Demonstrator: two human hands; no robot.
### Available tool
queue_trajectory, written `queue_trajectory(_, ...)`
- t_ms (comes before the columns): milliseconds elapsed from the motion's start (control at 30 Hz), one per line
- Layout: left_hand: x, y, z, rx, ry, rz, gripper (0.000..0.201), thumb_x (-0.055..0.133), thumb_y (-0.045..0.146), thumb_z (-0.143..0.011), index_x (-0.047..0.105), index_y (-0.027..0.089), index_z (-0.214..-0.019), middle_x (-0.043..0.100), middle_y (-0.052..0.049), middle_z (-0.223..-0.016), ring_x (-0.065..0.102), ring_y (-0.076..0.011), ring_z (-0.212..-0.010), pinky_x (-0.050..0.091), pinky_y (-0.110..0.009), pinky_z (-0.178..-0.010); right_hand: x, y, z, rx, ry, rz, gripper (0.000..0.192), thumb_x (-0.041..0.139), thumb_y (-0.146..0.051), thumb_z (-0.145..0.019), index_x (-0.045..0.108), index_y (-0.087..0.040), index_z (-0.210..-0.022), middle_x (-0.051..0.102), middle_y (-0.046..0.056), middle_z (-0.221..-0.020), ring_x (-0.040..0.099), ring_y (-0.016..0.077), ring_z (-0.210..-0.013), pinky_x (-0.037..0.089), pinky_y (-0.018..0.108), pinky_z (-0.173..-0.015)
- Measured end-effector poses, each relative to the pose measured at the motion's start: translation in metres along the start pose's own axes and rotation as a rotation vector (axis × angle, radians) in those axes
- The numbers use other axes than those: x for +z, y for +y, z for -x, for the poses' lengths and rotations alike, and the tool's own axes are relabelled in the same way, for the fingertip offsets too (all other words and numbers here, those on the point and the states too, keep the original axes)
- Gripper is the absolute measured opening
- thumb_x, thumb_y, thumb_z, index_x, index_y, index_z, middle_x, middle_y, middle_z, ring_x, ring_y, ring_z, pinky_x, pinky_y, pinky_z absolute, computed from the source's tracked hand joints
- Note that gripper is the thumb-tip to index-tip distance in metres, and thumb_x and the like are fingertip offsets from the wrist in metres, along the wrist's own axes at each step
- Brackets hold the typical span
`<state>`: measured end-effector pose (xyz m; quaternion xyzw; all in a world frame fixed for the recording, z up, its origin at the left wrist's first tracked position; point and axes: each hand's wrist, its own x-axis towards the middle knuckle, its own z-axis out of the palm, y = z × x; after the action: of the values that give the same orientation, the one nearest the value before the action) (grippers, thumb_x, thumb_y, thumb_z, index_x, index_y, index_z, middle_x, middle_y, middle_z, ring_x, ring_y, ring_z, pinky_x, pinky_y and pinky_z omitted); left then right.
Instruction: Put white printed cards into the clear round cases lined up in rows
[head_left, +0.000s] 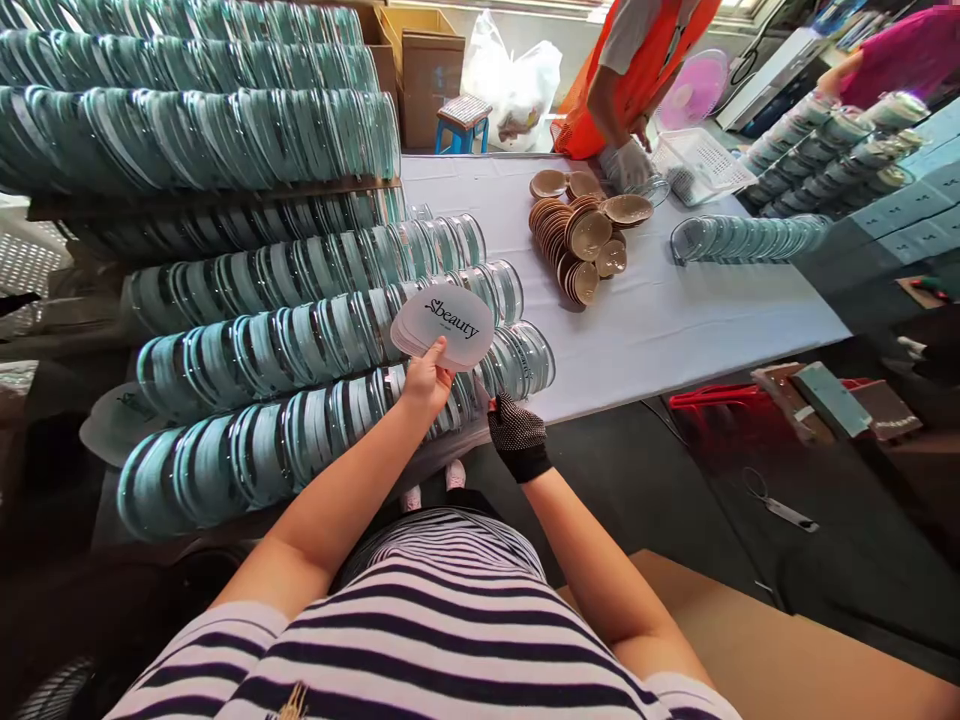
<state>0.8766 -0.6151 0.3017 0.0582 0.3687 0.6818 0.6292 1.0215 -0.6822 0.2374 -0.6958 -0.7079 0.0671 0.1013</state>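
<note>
Head view: centre frame, the left hand (pixel 426 385) grips a stack of round cards (pixel 444 327) above rows of clear lids (pixel 315 340). The gloved right hand (pixel 516 432) is curled just beside them. A white-covered table (pixel 660 330) runs to the upper right, where brown discs (pixel 577 235) lie piled.

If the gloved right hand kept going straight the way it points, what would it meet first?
Most likely the nearest row of clear round cases on the white table; the right hand points up at that row's end. Depth is unclear.
</note>
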Motion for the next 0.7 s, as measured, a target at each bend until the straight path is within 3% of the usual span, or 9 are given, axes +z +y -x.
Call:
queue_trajectory(233, 0.000, -0.002, 0.000, 0.012, -0.005, -0.006, 0.038, 0.060, 0.003, -0.088, 0.065, 0.022, -0.120, 0.074, -0.003, -0.114, 0.070, -0.0146, -0.103, 0.055, -0.029, -0.095, 0.008, -0.012, -0.013, -0.023, -0.038, -0.121, 0.033, 0.036, -0.030, -0.101, 0.066, -0.018, -0.109, 0.074, 0.009, -0.099, 0.069, 0.0173, -0.087, 0.040, 0.023, -0.070)
queue_trajectory(367, -0.002, 0.001, -0.003, -0.004, -0.004, 0.005, 0.037, 0.060, 0.004, -0.088, 0.065, 0.023, -0.119, 0.074, -0.004, -0.114, 0.071, -0.0156, -0.102, 0.056, -0.033, -0.095, 0.022, -0.013, -0.013, -0.023, -0.085, -0.132, 0.030, 0.037, -0.027, -0.100, 0.066, -0.018, -0.104, 0.073, 0.012, -0.094, 0.069, 0.0204, -0.085, 0.043, 0.027, -0.071)
queue_trajectory(467, -0.004, 0.001, -0.004, -0.001, -0.005, 0.016, 0.039, 0.061, 0.005, -0.087, 0.064, 0.024, -0.121, 0.073, -0.004, -0.117, 0.070, -0.0166, -0.104, 0.055, -0.036, -0.098, 0.022, -0.008, -0.015, 0.007, -0.214, -0.389, 0.021, 0.043, -0.025, -0.095, 0.063, -0.017, -0.096, 0.071, 0.012, -0.086, 0.068, 0.0199, -0.078, 0.046, 0.027, -0.066)
queue_trajectory(600, -0.004, -0.004, -0.001, 0.065, -0.012, 0.011, 0.043, 0.063, 0.003, -0.085, 0.064, 0.024, -0.123, 0.073, -0.003, -0.117, 0.069, -0.0166, -0.107, 0.054, -0.033, -0.099, 0.006, 0.001, -0.023, -0.012, -0.468, -0.790, 0.023, 0.042, -0.036, -0.094, 0.056, -0.019, -0.102, 0.061, -0.001, -0.062, 0.058, 0.0133, -0.051, 0.045, 0.022, -0.050)
queue_trajectory(700, -0.003, -0.009, 0.001, 0.116, -0.010, 0.002, 0.045, 0.063, 0.004, -0.085, 0.063, 0.026, -0.124, 0.073, -0.002, -0.117, 0.068, -0.0164, -0.110, 0.054, -0.031, -0.098, -0.006, 0.003, -0.034, -0.010, -0.637, -0.784, 0.029, 0.047, -0.046, -0.093, 0.056, -0.019, -0.093, 0.054, -0.005, -0.049, 0.050, 0.0115, -0.040, 0.044, 0.021, -0.045)
